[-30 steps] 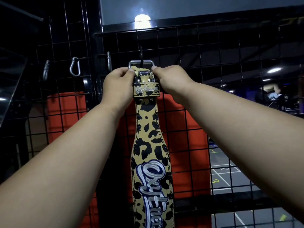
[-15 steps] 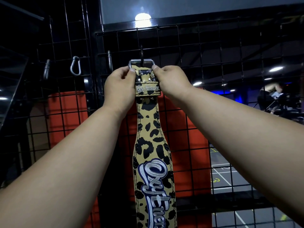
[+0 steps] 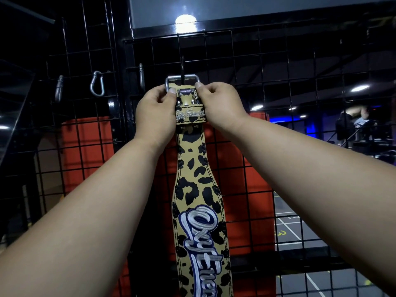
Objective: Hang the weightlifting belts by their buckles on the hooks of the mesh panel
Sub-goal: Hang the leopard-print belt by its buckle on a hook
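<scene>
dim scene, dark surround. one bright lamp [image 3: 185, 22] top centre blows out and flares onto the wall. forearms and belt [image 3: 198, 202] evenly lit, sharp. small ceiling spots glare at right. background right soft and murky. wide-angle stretch at edges.
</scene>
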